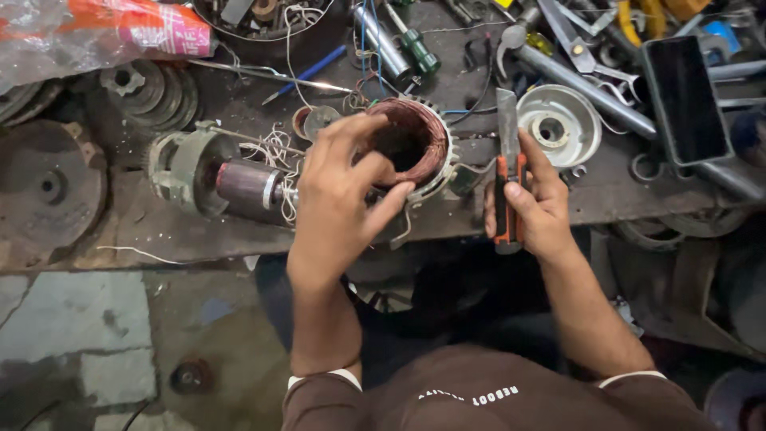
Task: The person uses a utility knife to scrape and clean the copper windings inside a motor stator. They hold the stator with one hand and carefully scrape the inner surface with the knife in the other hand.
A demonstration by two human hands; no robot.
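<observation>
My left hand (345, 190) grips the rim of a round motor stator (415, 144) with copper windings, which stands tilted on the dark workbench (199, 231). Thumb and fingers curl over its near edge. My right hand (533, 203) holds a utility knife (508, 164) with an orange and black handle, blade pointing away from me, just right of the stator. A motor rotor with housing (215, 179) and loose white wires lies left of my left hand.
A silver end cap (558, 124) sits right of the knife. Screwdrivers, pliers, pipes and a black rectangular tray (686, 96) crowd the back right. Pulleys and discs (48, 183) lie at left, a plastic bag (96, 32) at the back left. The bench edge runs under my wrists.
</observation>
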